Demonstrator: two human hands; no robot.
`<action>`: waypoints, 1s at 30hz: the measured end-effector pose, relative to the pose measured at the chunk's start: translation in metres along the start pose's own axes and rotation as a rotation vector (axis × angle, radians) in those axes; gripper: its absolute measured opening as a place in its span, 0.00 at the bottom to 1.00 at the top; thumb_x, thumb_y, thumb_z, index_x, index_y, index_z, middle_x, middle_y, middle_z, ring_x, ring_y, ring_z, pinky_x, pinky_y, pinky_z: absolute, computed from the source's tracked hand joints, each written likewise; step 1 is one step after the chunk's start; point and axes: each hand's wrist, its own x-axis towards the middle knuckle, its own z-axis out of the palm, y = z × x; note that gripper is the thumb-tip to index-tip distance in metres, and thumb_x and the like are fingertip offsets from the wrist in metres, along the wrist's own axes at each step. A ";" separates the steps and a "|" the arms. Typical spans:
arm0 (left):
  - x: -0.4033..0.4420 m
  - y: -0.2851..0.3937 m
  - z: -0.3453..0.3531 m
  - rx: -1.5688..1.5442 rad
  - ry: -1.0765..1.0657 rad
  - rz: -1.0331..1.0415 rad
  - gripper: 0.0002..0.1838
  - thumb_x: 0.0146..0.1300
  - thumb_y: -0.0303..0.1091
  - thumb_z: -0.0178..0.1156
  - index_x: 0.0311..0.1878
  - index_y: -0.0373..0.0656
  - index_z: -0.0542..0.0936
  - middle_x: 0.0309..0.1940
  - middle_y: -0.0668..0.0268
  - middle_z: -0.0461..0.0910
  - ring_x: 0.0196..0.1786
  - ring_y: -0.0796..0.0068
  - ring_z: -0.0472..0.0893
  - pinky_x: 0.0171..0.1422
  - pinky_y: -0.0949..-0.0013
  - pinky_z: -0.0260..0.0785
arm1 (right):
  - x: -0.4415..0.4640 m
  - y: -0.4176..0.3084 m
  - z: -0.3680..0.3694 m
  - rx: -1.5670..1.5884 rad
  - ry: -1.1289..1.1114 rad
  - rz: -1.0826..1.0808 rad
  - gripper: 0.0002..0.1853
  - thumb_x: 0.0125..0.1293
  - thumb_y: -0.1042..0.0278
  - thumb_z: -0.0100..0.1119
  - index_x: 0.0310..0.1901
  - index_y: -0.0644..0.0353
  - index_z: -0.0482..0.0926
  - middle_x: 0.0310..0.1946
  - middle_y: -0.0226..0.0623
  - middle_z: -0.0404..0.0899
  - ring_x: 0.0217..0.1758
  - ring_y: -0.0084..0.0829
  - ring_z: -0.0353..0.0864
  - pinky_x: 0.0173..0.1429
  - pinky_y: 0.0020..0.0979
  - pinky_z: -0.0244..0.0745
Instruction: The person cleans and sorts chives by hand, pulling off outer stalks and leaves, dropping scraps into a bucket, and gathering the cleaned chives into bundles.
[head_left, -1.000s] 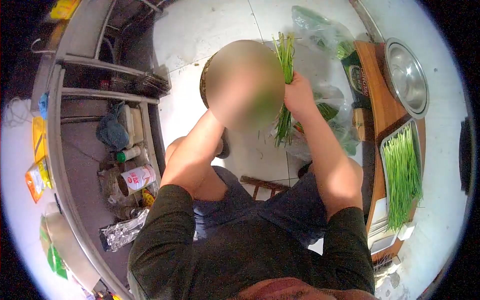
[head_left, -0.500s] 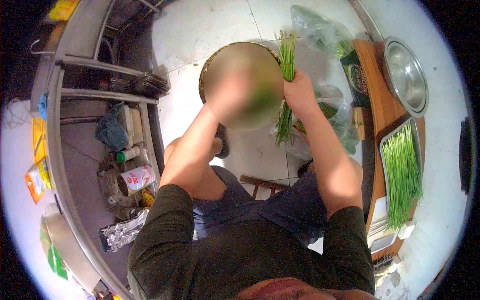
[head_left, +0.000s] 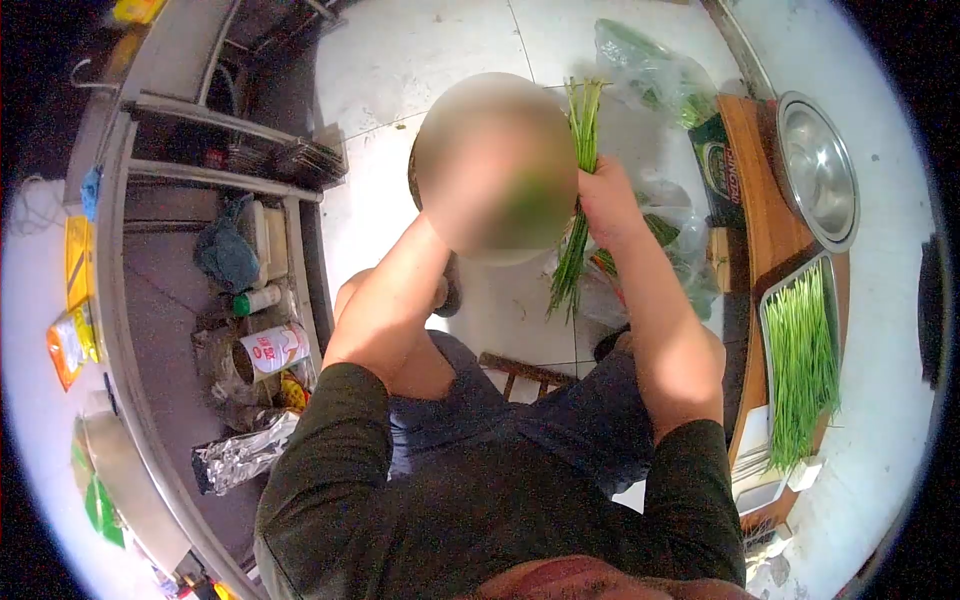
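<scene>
My right hand (head_left: 606,200) is closed round the middle of a bunch of long green stalks (head_left: 568,268), whose pale ends point up and away from me. A round blurred patch covers my left hand, so its fingers cannot be made out; only the forearm comes out below it. Behind the blur, the dark rim of a round container (head_left: 413,172) shows at the left edge, standing on the tiled floor. Something green shows faintly within the blur, next to my right hand.
At the right, a wooden board (head_left: 762,190) bears a steel bowl (head_left: 818,172) and a tray of green stalks (head_left: 800,360). Plastic bags with greens (head_left: 650,75) lie on the floor. A metal shelf (head_left: 215,178) with a can (head_left: 275,352) and foil (head_left: 245,455) stands left.
The whole view has shifted slightly. The stalk bunch now hangs more slanted, its lower ends nearer me. My right hand still grips it, and my left forearm has moved little.
</scene>
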 end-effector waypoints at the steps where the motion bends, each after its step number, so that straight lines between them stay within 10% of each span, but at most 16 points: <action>1: 0.000 -0.002 0.000 -0.046 -0.032 0.004 0.24 0.69 0.39 0.56 0.65 0.42 0.68 0.60 0.61 0.72 0.62 0.69 0.71 0.65 0.64 0.66 | 0.000 0.002 0.000 0.019 -0.001 0.004 0.12 0.59 0.61 0.65 0.37 0.62 0.78 0.22 0.27 0.76 0.22 0.18 0.70 0.26 0.24 0.64; 8: 0.001 -0.015 -0.008 0.017 -0.010 -0.036 0.24 0.69 0.40 0.56 0.65 0.42 0.67 0.61 0.61 0.71 0.61 0.70 0.71 0.64 0.63 0.67 | 0.011 0.021 0.006 -0.141 -0.040 -0.316 0.16 0.57 0.66 0.66 0.44 0.66 0.78 0.30 0.30 0.80 0.29 0.19 0.74 0.34 0.24 0.69; 22: 0.010 -0.010 -0.036 0.998 0.140 -0.020 0.19 0.68 0.40 0.55 0.59 0.44 0.73 0.55 0.63 0.75 0.56 0.72 0.75 0.59 0.63 0.69 | -0.002 0.003 0.006 -0.063 0.022 -0.053 0.10 0.60 0.65 0.64 0.35 0.61 0.75 0.20 0.26 0.74 0.19 0.16 0.67 0.23 0.22 0.60; 30: -0.001 -0.029 -0.007 0.152 -0.039 0.081 0.22 0.68 0.37 0.57 0.63 0.41 0.70 0.59 0.63 0.72 0.60 0.71 0.72 0.62 0.66 0.68 | -0.001 0.011 0.005 -0.033 -0.060 -0.078 0.18 0.58 0.64 0.65 0.46 0.66 0.78 0.33 0.34 0.82 0.33 0.23 0.77 0.37 0.27 0.73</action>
